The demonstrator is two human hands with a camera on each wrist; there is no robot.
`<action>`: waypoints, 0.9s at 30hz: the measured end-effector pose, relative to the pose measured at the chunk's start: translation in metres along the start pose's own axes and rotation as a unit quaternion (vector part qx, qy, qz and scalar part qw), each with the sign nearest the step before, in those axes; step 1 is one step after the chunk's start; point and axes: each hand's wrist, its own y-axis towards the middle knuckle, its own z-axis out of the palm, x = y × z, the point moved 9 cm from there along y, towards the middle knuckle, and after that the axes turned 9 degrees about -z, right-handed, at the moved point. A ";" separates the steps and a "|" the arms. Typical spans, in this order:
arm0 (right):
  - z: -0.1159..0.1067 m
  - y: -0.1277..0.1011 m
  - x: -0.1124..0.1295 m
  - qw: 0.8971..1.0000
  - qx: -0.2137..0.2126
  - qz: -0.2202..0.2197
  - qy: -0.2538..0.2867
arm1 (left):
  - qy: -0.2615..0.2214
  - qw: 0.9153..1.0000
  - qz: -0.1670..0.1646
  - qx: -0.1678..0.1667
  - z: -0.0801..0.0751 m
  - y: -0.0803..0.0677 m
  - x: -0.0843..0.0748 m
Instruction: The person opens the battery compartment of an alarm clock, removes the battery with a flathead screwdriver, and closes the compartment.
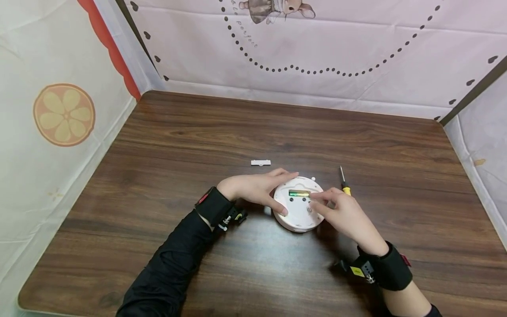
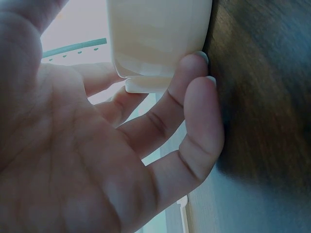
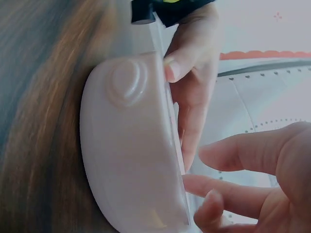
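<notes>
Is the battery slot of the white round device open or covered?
Open: the battery shows in the device, and a small white cover lies apart on the table.

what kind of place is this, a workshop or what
Probably a makeshift recording booth rather than a workshop: a bare wooden table walled in by printed cloth sheets, with only a small round white device and a screwdriver laid out.

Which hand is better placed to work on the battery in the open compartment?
Right, probably. The right hand has fingertips at the battery, while the left hand grips the round white device by its rim.
</notes>
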 end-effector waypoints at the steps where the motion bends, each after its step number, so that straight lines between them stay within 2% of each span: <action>1: 0.001 0.000 -0.004 0.999 0.016 0.019 0.028 | 0.000 1.000 -0.001 0.000 0.000 0.000 0.000; 6: 0.007 -0.003 -0.018 0.984 0.074 0.091 0.134 | 0.003 1.000 0.000 -0.001 -0.001 0.001 0.000; 9: 0.007 -0.005 -0.021 0.975 0.086 0.109 0.175 | 0.005 1.000 -0.001 -0.001 -0.001 0.001 0.001; 13: 0.007 -0.005 -0.021 0.967 0.080 0.105 0.218 | 0.006 1.000 -0.001 0.000 -0.001 0.001 0.001; 17: 0.007 -0.006 -0.021 0.965 0.064 0.096 0.235 | 0.008 1.000 0.000 -0.001 -0.002 0.001 -0.001; 23: 0.009 -0.005 -0.022 0.961 0.056 0.109 0.250 | 0.006 1.000 -0.001 -0.002 -0.003 0.000 -0.001; 27: 0.011 -0.005 -0.020 0.966 0.060 0.112 0.225 | 0.007 1.000 0.000 -0.002 -0.001 0.002 0.000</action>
